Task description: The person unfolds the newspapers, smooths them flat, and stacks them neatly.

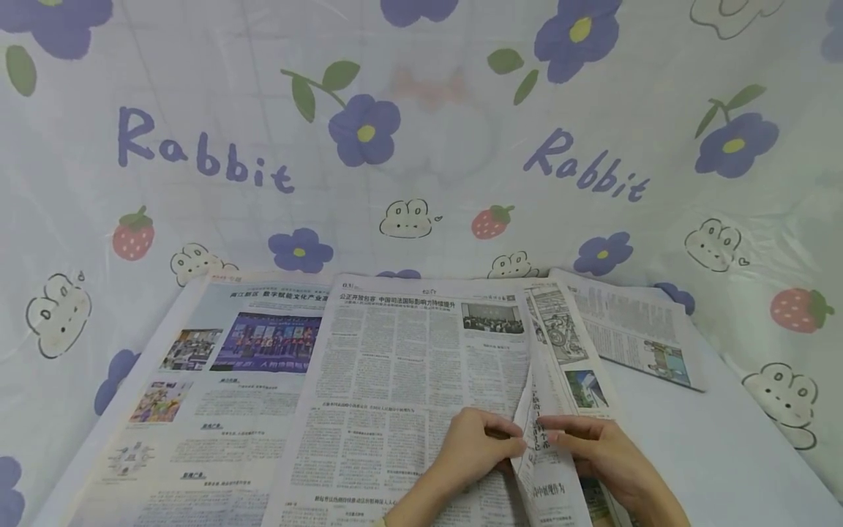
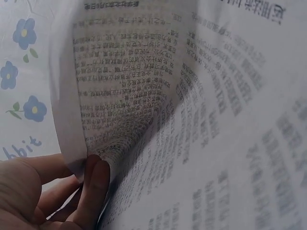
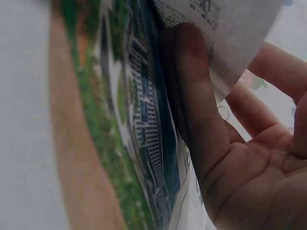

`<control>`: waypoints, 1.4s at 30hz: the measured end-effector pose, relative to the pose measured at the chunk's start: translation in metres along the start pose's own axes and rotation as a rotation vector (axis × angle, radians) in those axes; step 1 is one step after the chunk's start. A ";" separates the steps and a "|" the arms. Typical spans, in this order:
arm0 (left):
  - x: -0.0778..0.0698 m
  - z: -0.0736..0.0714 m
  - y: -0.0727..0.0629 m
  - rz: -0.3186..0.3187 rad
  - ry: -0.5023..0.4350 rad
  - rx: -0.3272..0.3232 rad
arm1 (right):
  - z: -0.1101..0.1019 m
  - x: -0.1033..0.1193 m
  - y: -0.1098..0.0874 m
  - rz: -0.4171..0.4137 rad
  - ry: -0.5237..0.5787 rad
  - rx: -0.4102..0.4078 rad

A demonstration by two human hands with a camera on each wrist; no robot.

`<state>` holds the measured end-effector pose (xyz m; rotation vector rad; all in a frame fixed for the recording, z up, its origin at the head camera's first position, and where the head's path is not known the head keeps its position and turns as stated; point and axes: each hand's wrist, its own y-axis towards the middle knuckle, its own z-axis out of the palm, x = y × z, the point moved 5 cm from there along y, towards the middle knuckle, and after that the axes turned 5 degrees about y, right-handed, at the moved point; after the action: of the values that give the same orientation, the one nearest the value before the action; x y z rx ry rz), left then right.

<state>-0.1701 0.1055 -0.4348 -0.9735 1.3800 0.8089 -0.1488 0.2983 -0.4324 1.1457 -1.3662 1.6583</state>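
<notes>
My left hand [image 1: 477,446] pinches the raised edge of a newspaper page [image 1: 395,366] between thumb and fingers. In the left wrist view, the page [image 2: 124,86] curves up from those fingertips, with print on both sides of the fold. Just to the right, my right hand [image 1: 602,454] holds the same newspaper's edge, thumb and index finger close to the left hand's fingertips. The right wrist view has a paper corner [image 3: 240,43] between that thumb and the fingers, beside a colour picture [image 3: 144,105] of buildings and greenery.
Another newspaper sheet [image 1: 244,410] with colour photos lies to the left, partly under the held one. A smaller folded newspaper [image 1: 639,329] lies at the back right of the white table [image 1: 711,446]. Behind stands a curtain [image 1: 421,168] printed with flowers, rabbits and strawberries.
</notes>
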 end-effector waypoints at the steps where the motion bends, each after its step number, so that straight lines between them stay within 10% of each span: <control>1: 0.000 0.000 0.000 0.001 0.015 0.001 | 0.001 0.000 0.000 0.001 -0.006 0.013; 14: 0.001 0.000 0.000 0.019 0.120 0.037 | 0.001 -0.001 -0.001 0.004 -0.064 -0.023; 32: -0.006 -0.005 0.003 0.082 0.097 0.032 | -0.019 -0.003 -0.007 0.048 -0.079 -0.316; 42: -0.012 -0.009 0.002 0.106 0.068 0.024 | -0.025 -0.003 -0.006 0.014 -0.069 -0.300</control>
<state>-0.1761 0.0992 -0.4229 -0.9232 1.5071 0.8423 -0.1475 0.3239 -0.4345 1.0259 -1.6056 1.3754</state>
